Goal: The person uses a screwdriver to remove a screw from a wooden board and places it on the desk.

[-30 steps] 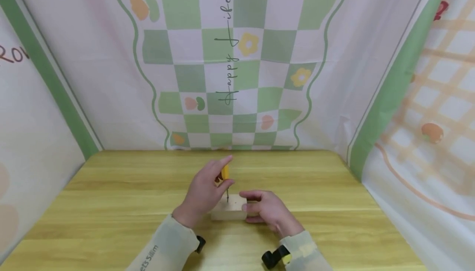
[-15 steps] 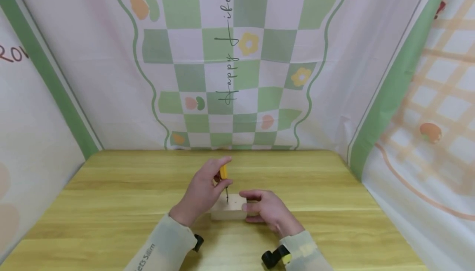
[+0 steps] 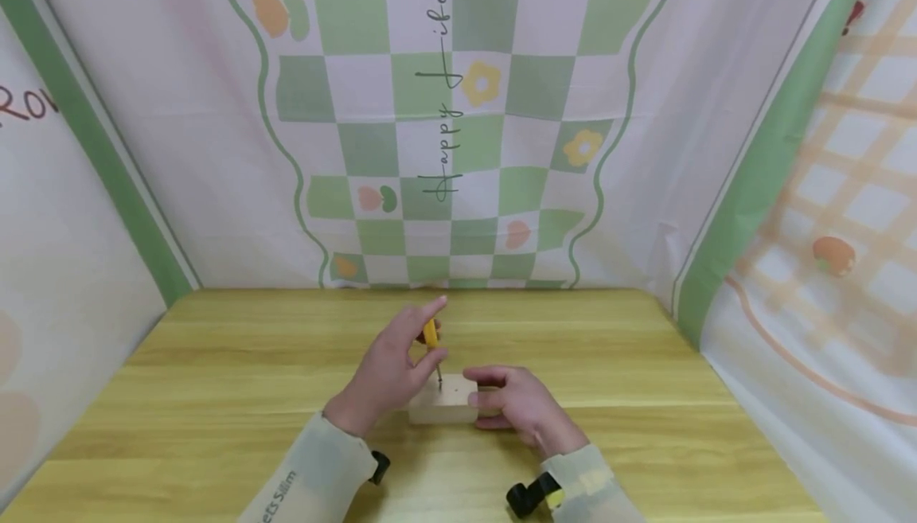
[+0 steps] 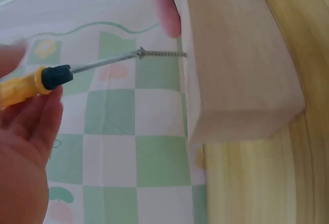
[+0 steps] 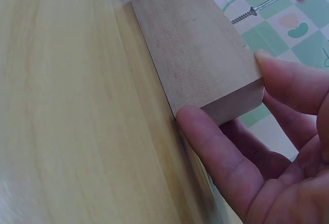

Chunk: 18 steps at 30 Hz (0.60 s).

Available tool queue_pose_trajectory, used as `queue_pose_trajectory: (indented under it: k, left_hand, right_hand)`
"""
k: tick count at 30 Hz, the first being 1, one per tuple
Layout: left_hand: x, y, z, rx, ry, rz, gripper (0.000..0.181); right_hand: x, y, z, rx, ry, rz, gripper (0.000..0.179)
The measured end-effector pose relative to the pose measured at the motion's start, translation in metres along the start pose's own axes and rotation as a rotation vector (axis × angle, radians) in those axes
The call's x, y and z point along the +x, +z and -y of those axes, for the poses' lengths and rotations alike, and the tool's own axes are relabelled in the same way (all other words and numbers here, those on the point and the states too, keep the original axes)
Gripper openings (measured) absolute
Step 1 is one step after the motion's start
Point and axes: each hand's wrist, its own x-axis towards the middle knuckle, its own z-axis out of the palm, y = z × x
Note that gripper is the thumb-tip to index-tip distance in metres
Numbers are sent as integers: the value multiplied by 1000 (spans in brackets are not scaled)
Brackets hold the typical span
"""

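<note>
My left hand (image 3: 383, 368) holds a screwdriver by its yellow handle (image 3: 431, 333), which has a dark collar (image 4: 56, 77) in the left wrist view. Its metal shaft (image 4: 105, 61) meets the head of a threaded screw (image 4: 163, 54). The screw's point is at the upper face of a pale wooden block (image 3: 442, 413), and most of its thread shows outside the wood. With fingers and thumb, my right hand (image 3: 526, 407) grips the right end of the block, which lies on the table. In the right wrist view, fingertips (image 5: 191, 116) press on the block's edge.
The wood-grain table (image 3: 215, 396) reaches back to a checkered cloth (image 3: 480, 13) hanging behind. A small dark hole (image 3: 456, 390) shows in the block's top, right of the screw. Black wrist cameras (image 3: 530, 497) sit under both sleeves.
My left hand has shifted slightly left, and the screwdriver handle now leans more to the left. The screw, block and right hand stay in place.
</note>
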Motion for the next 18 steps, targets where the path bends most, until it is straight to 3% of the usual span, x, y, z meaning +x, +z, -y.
queue_pose_trajectory:
  k: [4, 10, 15, 18]
  left_hand:
    - [1, 0, -1, -83, -1, 7, 77]
    - [3, 1, -4, 19, 0, -15, 69]
    - [3, 0, -7, -20, -21, 37, 74]
    - [3, 0, -8, -10, -23, 38, 74]
  right_hand:
    - [1, 0, 0, 2, 1, 1, 48]
    - [1, 0, 0, -3, 8, -4, 48]
    - [1, 0, 0, -3, 14, -3, 49]
    - [1, 0, 0, -2, 12, -5, 49]
